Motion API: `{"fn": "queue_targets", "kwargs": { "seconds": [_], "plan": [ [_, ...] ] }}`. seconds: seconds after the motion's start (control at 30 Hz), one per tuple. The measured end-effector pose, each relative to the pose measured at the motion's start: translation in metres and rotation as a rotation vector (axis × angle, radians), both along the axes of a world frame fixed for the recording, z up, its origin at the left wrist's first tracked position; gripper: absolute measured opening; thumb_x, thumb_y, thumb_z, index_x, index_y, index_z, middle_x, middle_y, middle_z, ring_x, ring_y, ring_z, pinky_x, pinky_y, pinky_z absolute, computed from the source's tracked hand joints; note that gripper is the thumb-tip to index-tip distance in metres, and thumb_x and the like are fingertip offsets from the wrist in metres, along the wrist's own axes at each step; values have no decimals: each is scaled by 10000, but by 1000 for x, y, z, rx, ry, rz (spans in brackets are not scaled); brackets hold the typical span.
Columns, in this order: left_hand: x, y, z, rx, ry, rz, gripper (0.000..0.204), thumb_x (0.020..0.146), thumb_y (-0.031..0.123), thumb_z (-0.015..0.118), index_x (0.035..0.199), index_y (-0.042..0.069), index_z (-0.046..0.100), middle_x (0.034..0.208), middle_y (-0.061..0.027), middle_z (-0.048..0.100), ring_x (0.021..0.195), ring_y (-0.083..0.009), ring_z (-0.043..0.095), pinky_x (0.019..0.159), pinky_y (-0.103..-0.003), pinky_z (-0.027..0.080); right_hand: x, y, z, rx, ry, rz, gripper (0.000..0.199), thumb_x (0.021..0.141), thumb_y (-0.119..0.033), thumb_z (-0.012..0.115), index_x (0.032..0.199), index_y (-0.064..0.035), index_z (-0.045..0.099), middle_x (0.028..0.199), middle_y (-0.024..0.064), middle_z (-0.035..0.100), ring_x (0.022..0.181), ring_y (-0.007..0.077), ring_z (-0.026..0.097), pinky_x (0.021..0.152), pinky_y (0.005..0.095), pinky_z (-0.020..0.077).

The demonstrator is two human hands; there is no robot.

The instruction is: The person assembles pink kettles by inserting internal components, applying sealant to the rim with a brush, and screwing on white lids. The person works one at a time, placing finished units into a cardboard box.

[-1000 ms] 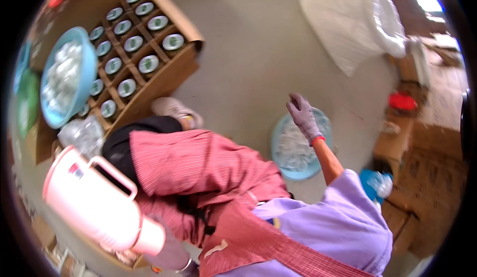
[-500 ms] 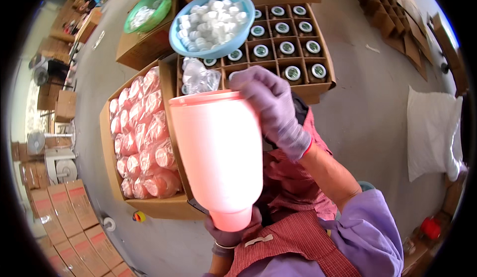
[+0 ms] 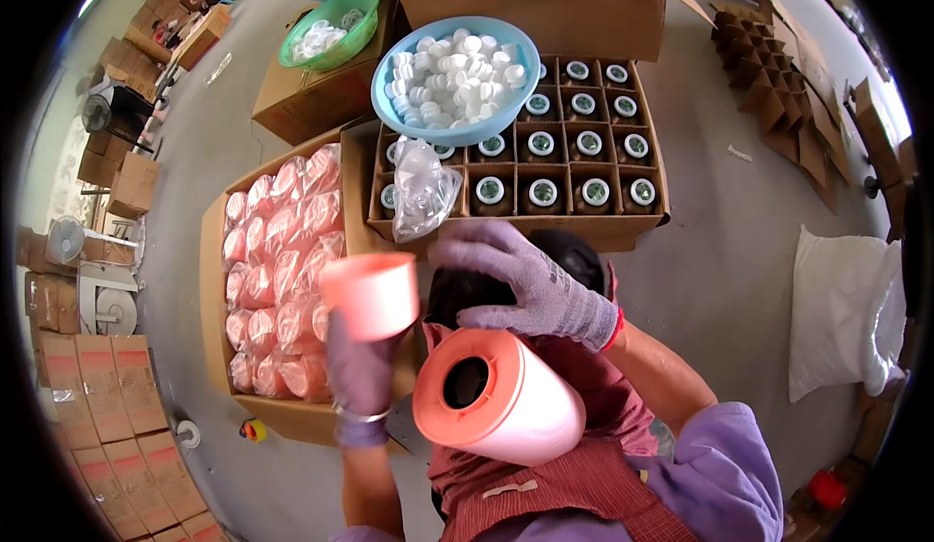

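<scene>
A tall, pale pink cylindrical flask with a coral collar [image 3: 545, 406] lies tilted across the person's lap against a red checked cloth apron [image 3: 593, 493], its round, dark mouth turned forward and to the left. The left hand [image 3: 362, 372], in a grey-purple glove, grasps a short coral-pink plastic cup [image 3: 370, 299] from below, beside the flask and apart from it; both are motion-blurred, so the exact finger grip cannot be told. The right hand [image 3: 525, 284], gloved alike, is loosely spread above the flask's collar with nothing visible in it; whether its fingers touch the collar is unclear. As things lie, the flask appears only part-assembled: the cup is off and no cap or stopper shows in the mouth. Ahead, a brown cardboard carton with dividers [image 3: 574, 231] holds rows of pieces with green-centred round tops [image 3: 542, 143]; a light blue plastic basin [image 3: 381, 99] on it is heaped with loose white round caps [image 3: 457, 75]. At the left, pink pieces wrapped in clear plastic [image 3: 282, 279] fill an open cardboard box [image 3: 216, 279], wrappers on.
</scene>
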State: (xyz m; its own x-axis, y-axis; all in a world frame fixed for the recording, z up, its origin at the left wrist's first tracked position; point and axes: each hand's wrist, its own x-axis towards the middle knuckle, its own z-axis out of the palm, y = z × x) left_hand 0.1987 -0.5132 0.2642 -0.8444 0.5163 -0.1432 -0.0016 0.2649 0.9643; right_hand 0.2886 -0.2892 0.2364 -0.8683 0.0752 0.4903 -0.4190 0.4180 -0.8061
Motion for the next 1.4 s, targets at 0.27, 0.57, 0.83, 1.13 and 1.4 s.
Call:
{"fn": "queue_targets", "kwargs": {
  "seconds": [0.27, 0.57, 0.83, 1.13, 1.4],
  "plan": [
    [-15, 26, 13, 165, -64, -647, 782, 952, 601, 444, 1464, 18, 345, 1422, -214, 426, 1307, -321, 445, 1111, -439, 327, -33, 78, -62, -616, -187, -393, 772, 774, -271, 791, 1386, -26, 389, 1249, 144, 567, 1115, 219, 574, 959, 355, 488],
    [36, -18, 21, 37, 583, -701, 614, 696, 350, 838, 1167, 19, 624, 1161, -156, 636, 1112, -362, 597, 1016, -516, 422, -131, 120, -113, -372, -276, -616, 846, 730, -284, 792, 1386, 38, 367, 1225, 248, 551, 1156, 353, 559, 988, 389, 460],
    [2, 20, -19, 125, 493, -185, 372, 900, 383, 607, 945, 17, 654, 917, -102, 647, 838, -256, 637, 782, -355, 505, -212, 189, -89, 174, -163, -660, 855, 731, -317, 761, 1414, -2, 355, 1336, 293, 437, 1205, 457, 475, 1016, 457, 432],
    [-95, 69, -13, -166, 469, -32, 351, 920, 353, 579, 1000, 15, 635, 968, -116, 648, 874, -269, 636, 804, -373, 500, -177, 431, -42, 555, -757, -1248, 592, 755, -373, 711, 1308, -223, 559, 1587, 174, 139, 1186, 432, 542, 931, 495, 523],
    [-107, 99, -34, -311, 560, -183, 337, 938, 326, 555, 1049, 14, 619, 1014, -128, 649, 906, -280, 634, 824, -389, 495, -176, 560, -85, 764, -625, -1134, 317, 802, -148, 606, 1097, -41, 647, 1371, 175, 441, 1045, 435, 615, 923, 465, 512]
  ]
}}
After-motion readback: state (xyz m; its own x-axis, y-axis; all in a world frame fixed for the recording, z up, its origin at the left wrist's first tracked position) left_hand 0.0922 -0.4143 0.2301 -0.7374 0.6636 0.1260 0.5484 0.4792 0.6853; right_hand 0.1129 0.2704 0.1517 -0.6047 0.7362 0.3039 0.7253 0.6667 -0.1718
